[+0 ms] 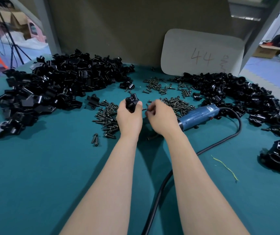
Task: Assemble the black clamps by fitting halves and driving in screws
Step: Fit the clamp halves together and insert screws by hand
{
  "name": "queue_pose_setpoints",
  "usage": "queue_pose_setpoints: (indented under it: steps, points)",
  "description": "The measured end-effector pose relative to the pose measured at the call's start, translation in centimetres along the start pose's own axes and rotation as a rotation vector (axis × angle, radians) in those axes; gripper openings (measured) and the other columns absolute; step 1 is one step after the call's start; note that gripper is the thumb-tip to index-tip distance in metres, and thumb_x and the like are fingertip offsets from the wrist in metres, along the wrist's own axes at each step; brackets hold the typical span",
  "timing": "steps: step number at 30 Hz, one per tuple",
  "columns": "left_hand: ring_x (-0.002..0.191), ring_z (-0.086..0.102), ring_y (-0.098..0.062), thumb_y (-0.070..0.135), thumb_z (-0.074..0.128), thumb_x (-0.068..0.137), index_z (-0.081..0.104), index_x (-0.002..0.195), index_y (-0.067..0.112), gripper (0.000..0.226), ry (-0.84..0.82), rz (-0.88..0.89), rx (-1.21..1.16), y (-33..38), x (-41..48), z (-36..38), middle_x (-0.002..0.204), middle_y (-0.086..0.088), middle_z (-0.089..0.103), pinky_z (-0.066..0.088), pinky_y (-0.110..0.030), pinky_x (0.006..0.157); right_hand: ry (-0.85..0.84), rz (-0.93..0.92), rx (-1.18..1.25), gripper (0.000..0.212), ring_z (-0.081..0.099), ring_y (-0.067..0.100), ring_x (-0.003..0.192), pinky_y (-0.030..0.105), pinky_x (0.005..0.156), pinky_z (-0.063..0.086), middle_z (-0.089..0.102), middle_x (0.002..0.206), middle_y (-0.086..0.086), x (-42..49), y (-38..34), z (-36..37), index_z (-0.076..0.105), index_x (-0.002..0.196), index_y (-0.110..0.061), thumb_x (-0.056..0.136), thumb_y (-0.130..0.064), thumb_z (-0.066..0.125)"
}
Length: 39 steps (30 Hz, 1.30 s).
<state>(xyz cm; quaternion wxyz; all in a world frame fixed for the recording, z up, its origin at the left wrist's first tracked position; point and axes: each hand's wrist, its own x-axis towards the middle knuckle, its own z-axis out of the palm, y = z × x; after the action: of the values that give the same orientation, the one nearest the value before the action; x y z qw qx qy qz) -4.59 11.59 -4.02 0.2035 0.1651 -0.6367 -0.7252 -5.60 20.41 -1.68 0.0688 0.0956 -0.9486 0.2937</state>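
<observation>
Just left of the blue electric screwdriver (pixel 198 116), both hands hover over the green mat (pixel 42 167). L hand (pixel 129 118) has fingers and thumb curled round a black clamp (pixel 132 102), w/ a screw hole showing on top. R hand (pixel 161 118) is curled too, fingertips pinching what looks like a single screw (pixel 144 109) aimed at the clamp; it's tiny, so can't be sure.

The clamp looks stiff, glossy and compact. Prob light enough for one hand but a bit slick, so best gripped by its outer flanks, squeezing the halves together and keeping the hole clear. The screw is small and will roll, so pinch it near the head.

The screwdriver lies flat on the mat, no hand on it. Loose screws (pixel 178 104) sit just beyond it and the R hand. A heap of clamp halves (pixel 51 89) is well left of the screwdriver.
</observation>
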Motion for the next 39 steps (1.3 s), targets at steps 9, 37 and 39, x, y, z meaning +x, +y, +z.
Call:
queue_pose_setpoints:
  steps: [9,37,39]
  points:
    - [0.091,0.063,-0.013,0.026,0.060,0.093,0.059,0.107,0.013,0.019,0.008,0.193,0.310,-0.3,-0.8,0.3,0.102,0.002,0.067,0.043,-0.013,0.071,0.332,0.046,0.765,0.014,0.066,0.009,0.083,0.018,0.079,0.052,0.068,0.085,-0.005,-0.4,-0.3,-0.8,0.058,0.087,-0.026,0.093,-0.013,0.059]
    - [0.083,0.064,-0.022,0.036,0.059,0.090,0.062,0.099,0.015,0.024,0.003,0.178,0.418,0.0,-1.7,0.6,0.084,0.004,0.064,0.054,-0.036,0.074,0.284,-0.051,0.335,0.015,0.058,0.006,0.090,0.018,0.086,0.045,0.066,0.097,-0.005,-0.4,-0.8,-0.3,0.070,0.103,-0.014,0.092,-0.019,0.061]
    - [0.083,0.064,-0.025,0.038,0.058,0.091,0.062,0.097,0.013,0.026,0.018,0.173,0.419,-0.1,-1.6,0.6,0.086,0.000,0.066,0.054,-0.038,0.073,0.251,-0.065,0.317,0.019,0.057,0.007,0.093,0.019,0.089,0.045,0.064,0.100,-0.005,-0.4,-0.8,-0.3,0.069,0.109,-0.014,0.093,-0.015,0.059]
